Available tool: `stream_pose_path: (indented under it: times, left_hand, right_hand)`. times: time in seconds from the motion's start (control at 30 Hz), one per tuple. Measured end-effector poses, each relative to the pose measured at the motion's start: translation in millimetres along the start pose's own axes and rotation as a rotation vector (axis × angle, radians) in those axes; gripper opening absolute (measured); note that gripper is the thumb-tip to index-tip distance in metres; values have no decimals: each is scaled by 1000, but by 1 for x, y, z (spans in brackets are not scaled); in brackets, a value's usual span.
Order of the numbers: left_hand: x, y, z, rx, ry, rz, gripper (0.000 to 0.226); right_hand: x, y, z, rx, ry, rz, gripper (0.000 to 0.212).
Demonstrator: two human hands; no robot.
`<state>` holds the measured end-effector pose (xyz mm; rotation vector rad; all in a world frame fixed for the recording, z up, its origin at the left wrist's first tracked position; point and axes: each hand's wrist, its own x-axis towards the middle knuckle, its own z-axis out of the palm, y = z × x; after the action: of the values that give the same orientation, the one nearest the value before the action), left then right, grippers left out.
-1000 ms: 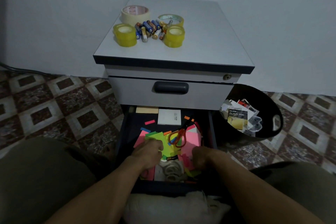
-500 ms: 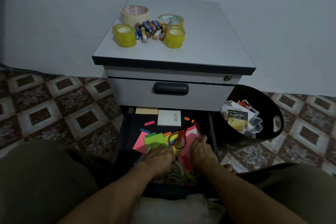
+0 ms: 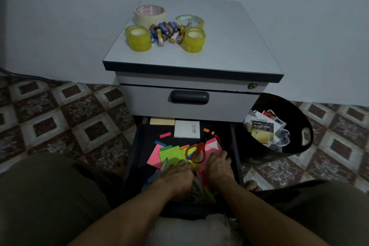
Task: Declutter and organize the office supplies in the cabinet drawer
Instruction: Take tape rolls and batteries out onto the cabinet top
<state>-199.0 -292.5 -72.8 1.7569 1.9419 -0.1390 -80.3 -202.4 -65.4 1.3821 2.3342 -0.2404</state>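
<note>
Now, below the scissors (image 3: 196, 152), our right hand (image 3: 219, 168) lies flat on pink paper (image 3: 214, 146); our left hand's (image 3: 177, 175) grip is unclear.

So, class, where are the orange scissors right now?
In the head view, the scissors lie in the open bottom drawer, on the coloured notes, just beyond the right hand.

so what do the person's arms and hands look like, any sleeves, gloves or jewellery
Both hands are bare: the left hand and right hand wear no gloves, and no ring shows in this dim light. The left forearm and right forearm are uncovered to the frame's lower edge, with no sleeve, watch or wristband in sight.
</note>
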Motion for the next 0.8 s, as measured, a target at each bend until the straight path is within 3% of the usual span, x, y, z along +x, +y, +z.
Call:
stream_pose_path:
  times: [0.2,0.33,0.6,0.67,0.8]
  left_hand:
    - [6,-4,9,-105,-55,-60,51]
    - [6,-7,11,-180,-36,-68,50]
    - [5,-23,1,-328,347,-160,27]
    - [4,-30,-5,-344,404,-242,16]
    - [0,-41,-8,-387,373,-404,23]
  right_hand:
    - [3,2,-2,245,41,39,40]
    - [5,2,0,330,48,44,39]
    - [12,9,1,436,62,55,49]
    - [12,9,1,439,53,46,53]
    - [13,9,4,437,36,28,42]
